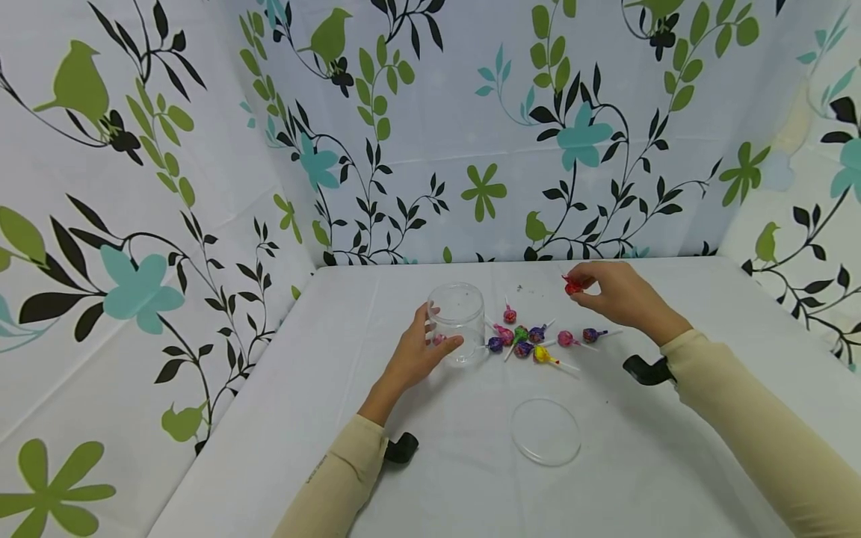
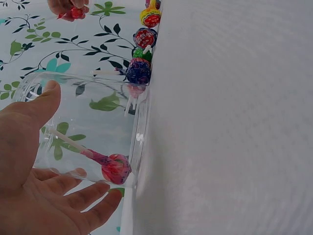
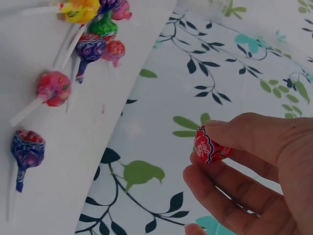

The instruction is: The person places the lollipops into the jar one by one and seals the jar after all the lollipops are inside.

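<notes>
White table (image 1: 464,482), leaf-and-bird fabric (image 1: 430,153) behind, left grip (image 1: 412,355) clasping clear jar (image 1: 460,330), right grip (image 1: 622,297) pinching what seems a red lollipop (image 1: 572,286)

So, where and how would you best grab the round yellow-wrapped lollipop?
Probably pinch the round yellow-wrapped lollipop by its thin white stick, from the person's right and near side: it lies flat with the stick pointing that way, while its head sits close beside a round purple-wrapped lollipop.

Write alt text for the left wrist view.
A left-hand grip holds a clear jar with one pink lollipop inside. Beyond it, more lollipops lie on a white table, and a right-hand grip pinches a red candy at upper left.
</notes>
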{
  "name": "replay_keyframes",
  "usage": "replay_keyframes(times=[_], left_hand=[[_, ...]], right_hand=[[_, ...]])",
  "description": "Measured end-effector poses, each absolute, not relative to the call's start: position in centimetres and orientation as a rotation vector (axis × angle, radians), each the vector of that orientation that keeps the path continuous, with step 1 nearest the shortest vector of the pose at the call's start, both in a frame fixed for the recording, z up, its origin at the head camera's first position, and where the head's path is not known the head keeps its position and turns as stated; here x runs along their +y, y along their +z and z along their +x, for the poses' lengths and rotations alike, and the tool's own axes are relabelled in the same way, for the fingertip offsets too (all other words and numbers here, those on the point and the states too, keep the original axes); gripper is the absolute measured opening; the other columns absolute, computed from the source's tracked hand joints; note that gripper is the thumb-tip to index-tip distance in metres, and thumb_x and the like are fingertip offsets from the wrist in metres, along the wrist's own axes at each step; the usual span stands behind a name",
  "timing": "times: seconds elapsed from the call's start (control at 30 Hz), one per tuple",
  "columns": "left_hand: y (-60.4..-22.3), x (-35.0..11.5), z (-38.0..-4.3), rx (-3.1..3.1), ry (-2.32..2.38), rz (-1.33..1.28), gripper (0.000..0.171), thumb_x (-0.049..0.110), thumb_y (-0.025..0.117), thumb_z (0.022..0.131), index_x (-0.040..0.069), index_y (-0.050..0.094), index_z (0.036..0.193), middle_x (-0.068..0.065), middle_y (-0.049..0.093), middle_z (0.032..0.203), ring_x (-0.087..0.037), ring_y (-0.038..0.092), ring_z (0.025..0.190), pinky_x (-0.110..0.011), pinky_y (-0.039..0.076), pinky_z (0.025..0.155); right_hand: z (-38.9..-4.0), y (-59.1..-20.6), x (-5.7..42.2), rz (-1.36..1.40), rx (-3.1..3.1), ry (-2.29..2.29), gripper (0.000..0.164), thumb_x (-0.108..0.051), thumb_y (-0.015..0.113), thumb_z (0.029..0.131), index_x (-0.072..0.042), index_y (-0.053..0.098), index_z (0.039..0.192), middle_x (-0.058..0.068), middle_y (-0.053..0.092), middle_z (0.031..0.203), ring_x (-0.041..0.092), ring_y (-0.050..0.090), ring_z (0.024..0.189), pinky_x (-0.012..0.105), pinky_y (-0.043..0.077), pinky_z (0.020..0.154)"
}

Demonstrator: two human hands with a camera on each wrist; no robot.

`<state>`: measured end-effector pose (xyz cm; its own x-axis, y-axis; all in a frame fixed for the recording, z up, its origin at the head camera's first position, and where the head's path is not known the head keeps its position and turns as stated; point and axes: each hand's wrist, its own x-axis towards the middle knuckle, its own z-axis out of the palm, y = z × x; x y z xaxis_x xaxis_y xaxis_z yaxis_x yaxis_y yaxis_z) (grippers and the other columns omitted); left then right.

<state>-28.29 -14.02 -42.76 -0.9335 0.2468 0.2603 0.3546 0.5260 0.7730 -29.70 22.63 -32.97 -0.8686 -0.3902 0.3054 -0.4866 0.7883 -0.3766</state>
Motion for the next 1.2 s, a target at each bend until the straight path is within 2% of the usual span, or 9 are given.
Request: replay_keyframes(times=[0.23,0.47,0.73,1.2], left_hand=[[-42.9,-14.0,-28.5,-2.633,-1.388,-0.531,0.096,0.049,0.074,0.096,0.008,0.021,0.164,-0.014,0.040,0.161,-0.042,0.047,0.140,-0.058,0.043,0.110],[-43.0,-14.1,-28.6,-2.652,-1.383,-0.506,0.097,0.052,0.074,0.095,0.010,0.020,0.165,-0.011,0.040,0.161,-0.038,0.047,0.141,-0.056,0.043,0.111],[-42.9,-14.0,-28.6,-2.661,-1.392,-0.486,0.098,0.052,0.075,0.094,0.012,0.020,0.165,-0.011,0.040,0.161,-0.036,0.047,0.141,-0.056,0.042,0.111],[-42.8,-13.9,-28.4,-2.659,-1.406,-0.476,0.098,0.051,0.075,0.094,0.010,0.021,0.165,-0.011,0.041,0.161,-0.037,0.047,0.141,-0.058,0.043,0.109]], right_hand=[[-29.5,-31.6,19.9,0.760,-2.729,0.672,0.029,-0.007,0.078,0.094,0.003,0.070,0.121,0.017,0.073,0.109,0.038,0.067,0.106,0.057,0.055,0.093],[-29.6,-30.7,17.5,0.835,-2.701,0.663,0.029,-0.006,0.078,0.094,0.003,0.071,0.121,0.015,0.073,0.109,0.034,0.067,0.106,0.053,0.056,0.093],[-29.7,-30.4,15.1,0.901,-2.679,0.664,0.031,-0.006,0.079,0.093,0.002,0.071,0.122,0.013,0.073,0.109,0.032,0.068,0.104,0.049,0.059,0.089],[-30.0,-30.1,11.3,0.987,-2.650,0.609,0.028,-0.010,0.083,0.091,-0.002,0.074,0.117,0.009,0.074,0.105,0.030,0.070,0.102,0.044,0.059,0.090]])
